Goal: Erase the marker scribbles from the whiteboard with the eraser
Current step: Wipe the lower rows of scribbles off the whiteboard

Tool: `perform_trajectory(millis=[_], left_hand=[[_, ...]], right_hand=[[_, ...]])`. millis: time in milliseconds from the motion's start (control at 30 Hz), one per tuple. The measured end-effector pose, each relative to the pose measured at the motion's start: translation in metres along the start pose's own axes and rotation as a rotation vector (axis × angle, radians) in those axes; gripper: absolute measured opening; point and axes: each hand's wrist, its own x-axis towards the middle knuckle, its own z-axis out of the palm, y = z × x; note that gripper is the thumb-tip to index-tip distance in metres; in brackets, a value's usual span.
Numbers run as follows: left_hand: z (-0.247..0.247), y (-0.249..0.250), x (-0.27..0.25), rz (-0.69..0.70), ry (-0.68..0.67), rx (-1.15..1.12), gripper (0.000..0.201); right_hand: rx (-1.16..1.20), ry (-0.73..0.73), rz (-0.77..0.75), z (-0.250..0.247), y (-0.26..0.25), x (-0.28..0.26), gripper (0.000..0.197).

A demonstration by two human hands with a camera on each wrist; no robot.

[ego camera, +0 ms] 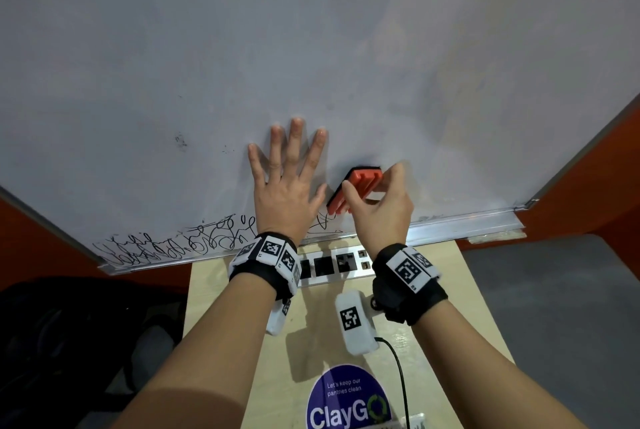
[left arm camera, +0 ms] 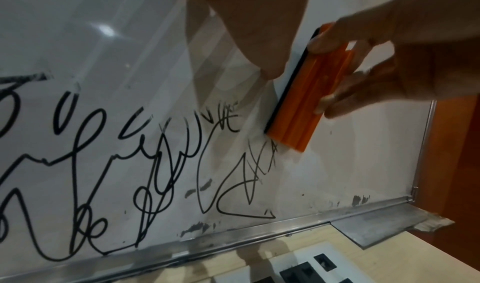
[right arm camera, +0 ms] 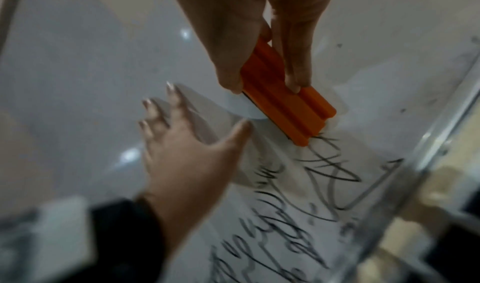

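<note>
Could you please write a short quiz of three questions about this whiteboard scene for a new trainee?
1. True or false: the right hand holds the orange plastic eraser in its grip.
2. How does the left hand lie? A) curled round a marker B) flat, fingers spread on the white whiteboard C) on the table
3. Fill in: the black marker scribbles run along the board's ____ edge.

Key: 1 true; 2 B; 3 bottom.

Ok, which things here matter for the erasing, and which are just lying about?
Job: orange plastic eraser in right hand; black marker scribbles; white whiteboard; left hand flat on it.
Lying about: white socket strip; round blue ClayGo sticker.
</note>
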Motion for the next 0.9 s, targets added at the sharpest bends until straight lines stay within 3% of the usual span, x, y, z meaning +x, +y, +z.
perform_trajectory(millis=[133, 367, 567, 733, 900], left_hand=[[-0.001, 0.0, -0.001, 0.002, -0.003, 0.008, 0.101], [-0.001, -0.004, -0.004, 0.038, 0.011, -0.024, 0.09], [-0.003, 0.001, -0.006, 0.029, 0.041, -0.045, 0.092], [-0.007, -0.008, -0.009, 0.076, 0.029, -0.027, 0.097], [-0.007, -0.013, -0.01, 0.098, 0.005, -0.017, 0.1]], right_hand=[[-0.095, -0.122, 0.063, 0.01, 0.024, -0.009, 0.042], [0.019, 0.03, 0.069, 0.001, 0.004, 0.004, 0.041], [0.004, -0.086, 0.215, 0.016, 0.02, -0.007, 0.041], [0.097, 0.007, 0.326, -0.005, 0.016, 0.009, 0.039], [-0.015, 0.106, 0.282, -0.04, 0.022, 0.031, 0.04]])
